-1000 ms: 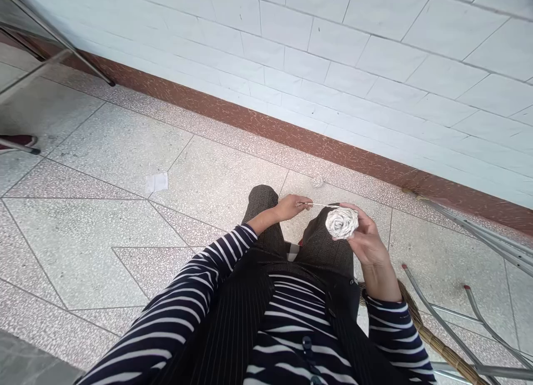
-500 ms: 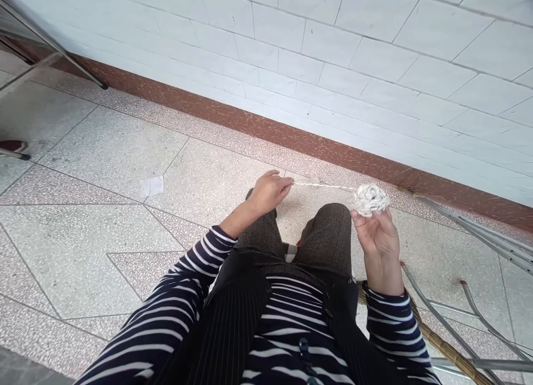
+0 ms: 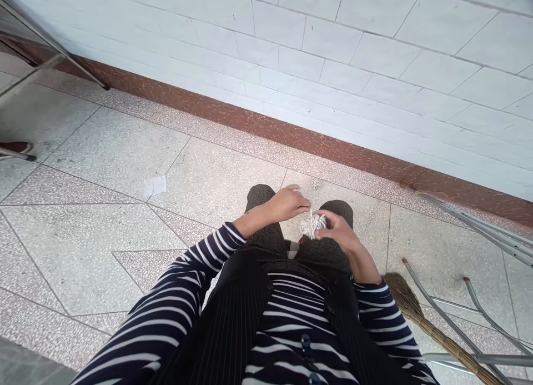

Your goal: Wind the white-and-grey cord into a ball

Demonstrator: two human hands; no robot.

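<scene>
Plainly, from the head view, we held a wound ball of white cord [image 3: 313, 226] in our right hand [image 3: 339, 229], its thumb and fingers curled about one side of it. Our left hand [image 3: 287, 204] had its fingertips pinched together on a short strand [image 3: 310, 211] at the top of the ball. The ball was between our knees, in front of the dark trousers [image 3: 266, 229], above the floor [image 3: 216, 179]. Toward the floor's far edge, by the red-brown skirting [image 3: 250, 115], lay a small round patch [image 3: 315, 183], too faint for us to name. A white scrap [image 3: 155, 185] lay well to our left. Beside our right sleeve [image 3: 377, 307] we had a straw broom [image 3: 441, 335] and red-tipped metal legs [image 3: 433, 301].
</scene>
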